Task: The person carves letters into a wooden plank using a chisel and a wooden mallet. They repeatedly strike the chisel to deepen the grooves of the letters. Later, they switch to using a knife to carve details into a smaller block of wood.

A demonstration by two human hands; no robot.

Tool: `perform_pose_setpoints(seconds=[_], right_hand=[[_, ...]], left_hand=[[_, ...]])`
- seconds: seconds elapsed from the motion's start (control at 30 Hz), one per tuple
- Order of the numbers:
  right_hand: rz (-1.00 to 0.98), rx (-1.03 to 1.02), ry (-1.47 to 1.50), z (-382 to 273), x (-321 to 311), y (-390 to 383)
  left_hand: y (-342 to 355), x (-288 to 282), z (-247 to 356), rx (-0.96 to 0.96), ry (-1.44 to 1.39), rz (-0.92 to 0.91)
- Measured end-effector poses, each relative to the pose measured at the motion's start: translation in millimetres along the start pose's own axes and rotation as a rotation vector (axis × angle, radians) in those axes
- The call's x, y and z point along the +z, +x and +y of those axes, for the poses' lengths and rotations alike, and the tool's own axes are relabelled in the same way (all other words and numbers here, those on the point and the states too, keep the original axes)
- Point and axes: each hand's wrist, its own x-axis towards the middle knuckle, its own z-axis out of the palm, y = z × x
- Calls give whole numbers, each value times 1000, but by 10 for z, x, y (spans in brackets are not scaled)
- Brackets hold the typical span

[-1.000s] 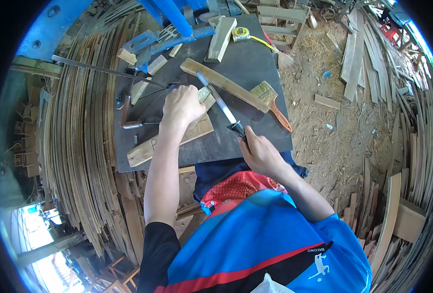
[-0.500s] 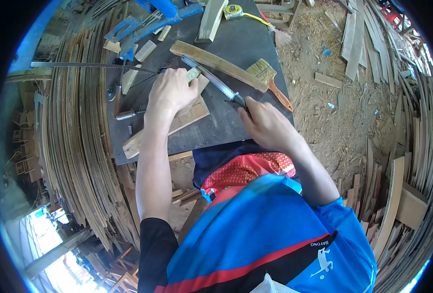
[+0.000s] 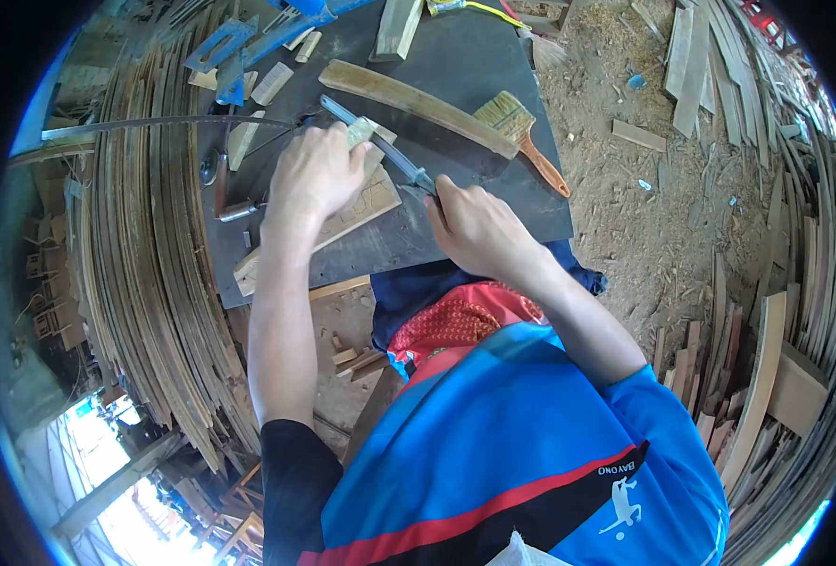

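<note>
My left hand (image 3: 314,174) is closed over a small pale wood block (image 3: 359,132), its thumb against the block's side; the other fingertips are hidden. My right hand (image 3: 482,222) grips the dark handle of a long, narrow metal file (image 3: 394,158). The file's blade slants up and left, against or just beside the block; exact contact cannot be made out. Below my left hand lies a flat board with marks drawn on it (image 3: 366,206). A thin toothed saw blade (image 3: 163,123) reaches out leftward from near my left knuckles.
A long wooden bar (image 3: 418,106) and a wide brush (image 3: 531,151) lie beyond the file on the dark tabletop (image 3: 418,231). At the far side are a blue metal tool (image 3: 229,61), wood offcuts (image 3: 272,83) and a yellow tape measure (image 3: 444,6). Stacked wood strips (image 3: 144,236) flank the table.
My right hand and the file have slid left and slightly away from me along the block. My left hand stays on the block. The whole view has shifted a little.
</note>
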Motion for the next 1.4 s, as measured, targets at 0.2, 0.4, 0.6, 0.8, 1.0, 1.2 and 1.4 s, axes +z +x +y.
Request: perform_pose_setpoints(seconds=[0.2,0.4,0.6,0.8,1.0,1.2,1.4], right_hand=[[-25,-23,-22,45,312,-23],[-84,58,-6,-5,291,-92],[-95,88,48,32,506,275],[6,62,46,2,671,372],[-24,-4,-29,49,653,378],[-157,-40,-33,160,652,570],[-160,-151,0,245,237,261]], left_hand=[[-3,89,-7,13,24,62],[-64,123,48,18,5,76],[-27,88,66,47,36,67],[-4,19,-71,-6,101,139],[-401,71,-219,-76,-97,214],[-305,288,-278,-156,-204,252],[-227,233,-312,-156,-231,309]])
